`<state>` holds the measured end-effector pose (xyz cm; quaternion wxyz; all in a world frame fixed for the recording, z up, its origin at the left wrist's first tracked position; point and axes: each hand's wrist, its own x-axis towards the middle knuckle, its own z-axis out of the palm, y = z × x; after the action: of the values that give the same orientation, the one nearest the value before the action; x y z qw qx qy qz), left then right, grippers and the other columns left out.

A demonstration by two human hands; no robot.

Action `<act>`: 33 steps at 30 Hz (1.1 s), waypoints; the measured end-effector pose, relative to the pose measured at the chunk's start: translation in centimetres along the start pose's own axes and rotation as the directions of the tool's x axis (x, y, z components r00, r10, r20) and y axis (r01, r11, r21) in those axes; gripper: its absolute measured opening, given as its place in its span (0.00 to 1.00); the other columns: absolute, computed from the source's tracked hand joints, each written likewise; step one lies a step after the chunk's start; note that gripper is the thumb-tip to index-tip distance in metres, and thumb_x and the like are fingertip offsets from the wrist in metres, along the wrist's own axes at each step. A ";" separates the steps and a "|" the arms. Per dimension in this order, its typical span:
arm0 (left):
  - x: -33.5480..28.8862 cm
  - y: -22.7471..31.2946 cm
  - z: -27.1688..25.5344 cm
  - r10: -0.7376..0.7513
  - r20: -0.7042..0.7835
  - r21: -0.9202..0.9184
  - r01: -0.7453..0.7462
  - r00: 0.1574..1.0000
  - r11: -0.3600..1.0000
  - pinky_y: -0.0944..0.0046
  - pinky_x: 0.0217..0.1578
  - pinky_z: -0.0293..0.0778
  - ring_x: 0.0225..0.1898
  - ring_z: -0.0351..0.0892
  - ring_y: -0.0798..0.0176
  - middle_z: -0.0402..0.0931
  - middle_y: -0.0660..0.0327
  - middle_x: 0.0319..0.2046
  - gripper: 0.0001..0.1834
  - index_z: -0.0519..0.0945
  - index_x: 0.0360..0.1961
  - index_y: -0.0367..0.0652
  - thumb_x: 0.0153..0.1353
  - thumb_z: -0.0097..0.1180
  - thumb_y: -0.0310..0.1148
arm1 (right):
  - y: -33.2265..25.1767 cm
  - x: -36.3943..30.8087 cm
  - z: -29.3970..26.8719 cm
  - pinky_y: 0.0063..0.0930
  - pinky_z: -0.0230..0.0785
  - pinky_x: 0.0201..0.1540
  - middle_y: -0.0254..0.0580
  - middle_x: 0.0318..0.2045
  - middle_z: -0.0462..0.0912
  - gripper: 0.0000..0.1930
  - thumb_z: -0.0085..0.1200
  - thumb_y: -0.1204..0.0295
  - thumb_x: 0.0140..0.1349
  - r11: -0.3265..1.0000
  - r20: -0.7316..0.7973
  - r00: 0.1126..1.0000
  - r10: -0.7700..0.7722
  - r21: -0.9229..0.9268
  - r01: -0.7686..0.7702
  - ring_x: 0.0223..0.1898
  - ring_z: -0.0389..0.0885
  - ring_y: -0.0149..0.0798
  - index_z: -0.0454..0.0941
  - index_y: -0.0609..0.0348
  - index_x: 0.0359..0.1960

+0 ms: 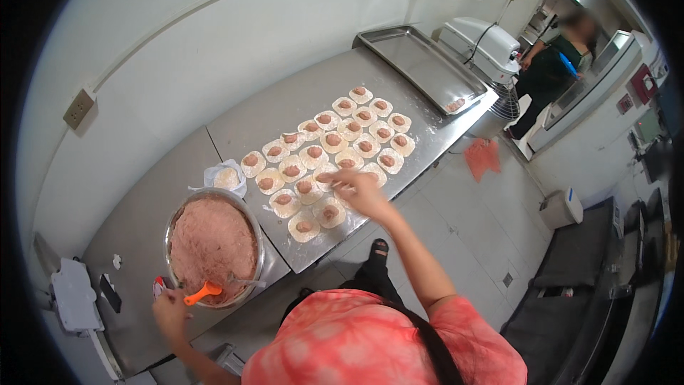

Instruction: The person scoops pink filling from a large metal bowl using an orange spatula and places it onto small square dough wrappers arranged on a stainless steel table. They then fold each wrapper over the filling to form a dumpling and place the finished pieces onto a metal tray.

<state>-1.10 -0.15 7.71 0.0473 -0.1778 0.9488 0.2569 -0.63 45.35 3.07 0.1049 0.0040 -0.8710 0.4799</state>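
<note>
While the right hand (362,191), fingers drawn narrowly together, is over the near rows of pale, round-cornered dough wrappers topped with pink minced filling (333,141) at the centre of the frame, whether it pinches anything cannot be told. At lower left, the left hand (169,311) is at the end of a bright orange plastic utensil (204,291), its grip unclear, beside a round, shiny metal bowl (259,239) heaped with pink minced mixture (212,237) on the grey metal surface (132,232).
</note>
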 end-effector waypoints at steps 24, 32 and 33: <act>-14.9 35.4 34.2 0.673 0.526 -0.249 -0.663 0.520 0.706 0.53 0.36 0.69 0.36 0.74 0.45 0.73 0.49 0.34 0.11 0.74 0.32 0.37 0.55 0.54 0.35 | 30.1 4.1 -15.3 0.42 0.68 0.41 0.48 0.33 0.73 0.05 0.51 0.78 0.45 0.889 -0.333 0.927 0.173 -0.352 -0.292 0.39 0.72 0.51 0.76 0.61 0.26; -14.7 36.1 38.6 0.721 0.452 -0.378 -0.620 0.525 0.688 0.53 0.36 0.70 0.36 0.74 0.44 0.72 0.48 0.33 0.09 0.75 0.32 0.35 0.52 0.55 0.30 | 30.2 1.3 -19.1 0.37 0.70 0.34 0.48 0.26 0.79 0.08 0.54 0.74 0.43 0.850 -0.340 0.805 0.487 -0.026 -0.525 0.28 0.78 0.50 0.74 0.62 0.28; -15.0 36.5 39.3 0.718 0.443 -0.355 -0.631 0.536 0.690 0.53 0.36 0.70 0.36 0.74 0.44 0.72 0.47 0.33 0.09 0.75 0.32 0.35 0.52 0.56 0.29 | 30.3 1.3 -19.5 0.37 0.70 0.35 0.48 0.26 0.79 0.09 0.54 0.73 0.44 0.853 -0.324 0.806 0.496 0.010 -0.521 0.28 0.78 0.50 0.74 0.61 0.29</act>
<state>-0.36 53.75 -6.33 0.2012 0.2815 0.8639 0.3661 -1.66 78.17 -11.87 0.1100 -0.3102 -0.8303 0.4497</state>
